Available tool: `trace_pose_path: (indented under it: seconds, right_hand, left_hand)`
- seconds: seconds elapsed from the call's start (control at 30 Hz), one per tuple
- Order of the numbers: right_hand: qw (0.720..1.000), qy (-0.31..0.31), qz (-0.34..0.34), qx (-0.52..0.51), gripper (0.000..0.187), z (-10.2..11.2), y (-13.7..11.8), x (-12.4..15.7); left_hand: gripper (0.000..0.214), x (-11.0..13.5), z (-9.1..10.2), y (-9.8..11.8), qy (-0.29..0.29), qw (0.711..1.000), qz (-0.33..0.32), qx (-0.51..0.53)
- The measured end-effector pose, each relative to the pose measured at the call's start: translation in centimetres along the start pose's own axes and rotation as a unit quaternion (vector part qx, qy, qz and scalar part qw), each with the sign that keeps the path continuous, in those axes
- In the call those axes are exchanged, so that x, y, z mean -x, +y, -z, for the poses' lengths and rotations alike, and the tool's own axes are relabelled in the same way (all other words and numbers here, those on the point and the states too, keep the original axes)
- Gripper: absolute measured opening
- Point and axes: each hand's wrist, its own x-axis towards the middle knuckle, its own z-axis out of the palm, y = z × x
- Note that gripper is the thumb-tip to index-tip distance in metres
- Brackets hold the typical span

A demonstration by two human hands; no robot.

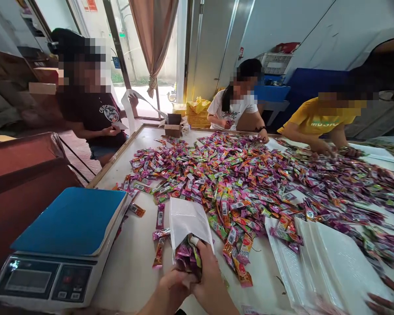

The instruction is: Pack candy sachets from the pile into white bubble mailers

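A white plastic bag [189, 216] lies on the table right in front of me, its mouth toward me. Several small snack packets [184, 253], purple and green, bunch up at that mouth. My right hand [207, 267] is closed around this bunch, with a white wrap on one fingertip. Below the mouth, my left hand [175, 282] grips the bag's near edge, its fingers partly hidden by packets. Around the bag lie loose packets, such as an orange one [159, 253] on the left and a pile [230, 175] beyond it.
A scale with a blue plate [72, 218] stands at my left. Stacked white bags [335, 258] lie at my right, near another person's hand [387, 302]. Three people sit around the far side; one holds a white strip [128, 109]. A small open carton [173, 126] sits at the far edge.
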Motion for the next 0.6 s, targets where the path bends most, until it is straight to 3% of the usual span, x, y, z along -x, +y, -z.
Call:
trace_pose_path:
  seconds: [0.1, 0.2, 0.3, 0.47, 0.6]
  right_hand:
    - [0.999, -0.033, 0.007, -0.035, 0.069, 0.5, 0.7, -0.8]
    - [0.991, -0.063, -0.017, -0.116, 0.054, 0.8, 0.4, -1.4]
    - [0.985, -0.056, -0.042, -0.158, 0.042, 0.8, -0.1, -1.6]
    - [0.997, -0.024, -0.016, -0.072, 0.057, 0.3, 0.3, -2.0]
    - [0.999, 0.001, -0.047, 0.015, 0.054, -0.4, 1.3, -2.6]
  left_hand:
    - [0.051, -0.4, -0.7, 0.3, -0.064, 0.997, 0.007, 0.034]
    - [0.058, -1.1, -0.3, 0.3, -0.077, 0.997, 0.019, 0.006]
    - [0.066, -1.8, 0.9, -0.2, -0.080, 0.997, 0.011, -0.016]
    - [0.064, -2.5, 2.6, -1.2, -0.029, 0.999, -0.018, -0.026]
    - [0.064, -2.0, 2.8, -2.1, 0.042, 0.990, -0.025, -0.132]
